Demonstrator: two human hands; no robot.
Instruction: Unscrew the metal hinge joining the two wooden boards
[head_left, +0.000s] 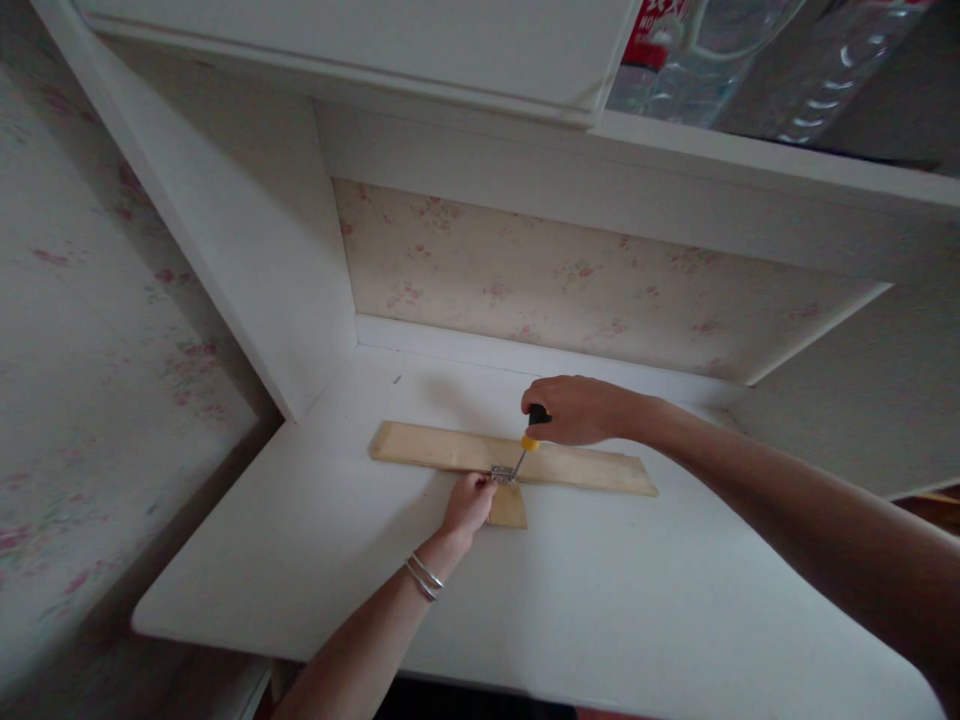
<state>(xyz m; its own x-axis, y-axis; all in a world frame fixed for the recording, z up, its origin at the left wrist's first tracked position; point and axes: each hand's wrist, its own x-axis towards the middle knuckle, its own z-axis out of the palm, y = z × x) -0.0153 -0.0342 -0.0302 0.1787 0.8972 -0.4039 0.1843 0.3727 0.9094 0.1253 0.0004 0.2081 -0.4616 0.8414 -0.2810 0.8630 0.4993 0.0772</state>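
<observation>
A long wooden board (435, 447) lies across the white desk, and a short wooden piece (510, 508) meets its near edge at the middle. Over that joint sits a small metal hinge (503, 474). My left hand (469, 505) pinches at the hinge's left end, fingers closed. My right hand (574, 410) is wrapped round the black and yellow handle of a screwdriver (530, 442). The shaft slants down to the left, its tip at the right part of the hinge. Whether a screw is under the tip is too small to tell.
The white desk top (300, 560) has a side panel (247, 220) at the left and a low back strip (450, 340). A cabinet (360, 40) overhangs the back. Clear plastic bottles (682, 70) stand on the shelf at upper right. A small dark mark (397, 379) shows behind the board.
</observation>
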